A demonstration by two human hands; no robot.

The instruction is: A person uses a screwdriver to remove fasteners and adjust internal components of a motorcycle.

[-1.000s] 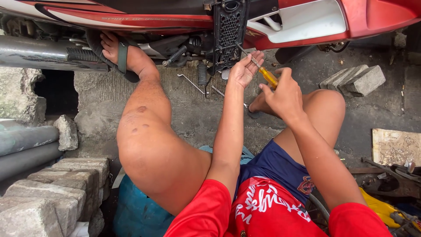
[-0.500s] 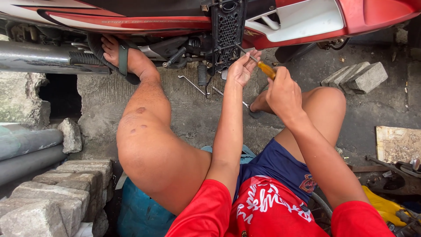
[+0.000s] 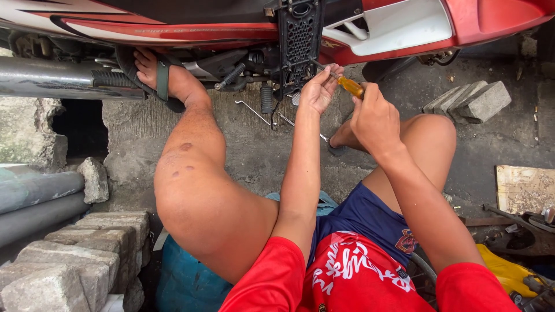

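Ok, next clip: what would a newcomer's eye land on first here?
The red motorbike fills the top, with a black grille at its middle. Just below it, the right hand grips a yellow-handled screwdriver while the left hand steadies its shaft. A sandalled foot is braced on the bike at upper left.

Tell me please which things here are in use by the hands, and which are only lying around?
In use:
right hand gripping the yellow-handled screwdriver
left hand steadying its shaft
black grille panel on the red motorcycle

Lying about:
grey paving blocks
stone blocks
grey pipes
blue container
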